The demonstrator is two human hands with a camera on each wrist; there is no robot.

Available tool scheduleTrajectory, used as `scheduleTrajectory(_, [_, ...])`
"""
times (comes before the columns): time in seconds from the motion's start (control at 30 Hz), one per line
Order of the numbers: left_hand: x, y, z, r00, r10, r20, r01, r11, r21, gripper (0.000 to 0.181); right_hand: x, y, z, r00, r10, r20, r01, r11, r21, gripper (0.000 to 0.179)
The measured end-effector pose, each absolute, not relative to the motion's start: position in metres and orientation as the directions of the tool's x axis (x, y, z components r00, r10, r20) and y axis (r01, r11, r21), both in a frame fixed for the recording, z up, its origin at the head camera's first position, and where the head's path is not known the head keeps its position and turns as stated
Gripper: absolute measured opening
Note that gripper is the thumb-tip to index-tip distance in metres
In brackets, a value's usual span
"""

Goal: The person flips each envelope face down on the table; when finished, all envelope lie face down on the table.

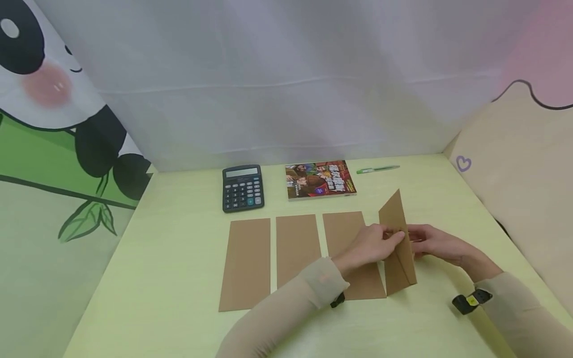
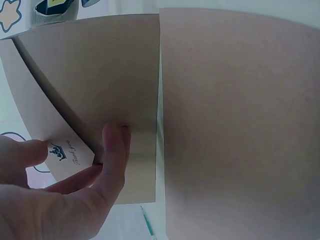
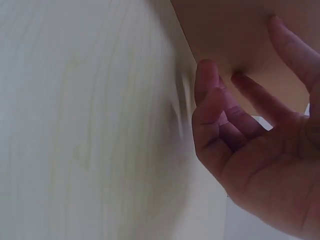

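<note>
A brown kraft paper envelope [image 1: 395,266] stands upright on its edge at the right of a row of brown paper pieces. My left hand [image 1: 373,242] pinches its pointed flap [image 2: 62,160], thumb on the outer face. The flap carries a small dark print and is lifted partly away from the body. Behind the envelope, my right hand [image 1: 436,243] touches the back face with fingertips [image 3: 242,80]; its other fingers are loosely bent. The envelope hides part of the right fingers in the head view.
Three flat brown paper pieces, left [image 1: 246,263], middle [image 1: 296,243] and right [image 1: 342,228], lie side by side. Behind them are a black calculator [image 1: 243,189], a colourful book [image 1: 320,180] and a green pen [image 1: 378,169]. A white curtain [image 1: 286,89] hangs at the back.
</note>
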State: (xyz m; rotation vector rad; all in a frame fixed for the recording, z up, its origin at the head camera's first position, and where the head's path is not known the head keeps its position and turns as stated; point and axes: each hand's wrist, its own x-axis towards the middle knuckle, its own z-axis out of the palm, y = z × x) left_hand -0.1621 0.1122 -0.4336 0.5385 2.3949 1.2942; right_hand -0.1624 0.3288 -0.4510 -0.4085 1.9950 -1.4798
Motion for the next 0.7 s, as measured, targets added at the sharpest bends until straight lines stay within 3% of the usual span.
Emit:
scheduleTrajectory(0.17, [-0.161, 0.112, -0.431, -0.861, 0.484, -0.156, 0.110, 0.477, 0.872, 0.045, -0.159, 0.325, -0.448, -0.787, -0.538, -0.301, 0.115, 0.352, -0.929, 0.068])
scheduleTrajectory(0.7, [-0.157, 0.112, -0.423, -0.879, 0.445, -0.172, 0.017, 0.390, 0.921, 0.055, -0.157, 0.323, -0.450, -0.772, -0.568, -0.287, 0.151, 0.275, -0.950, 0.045])
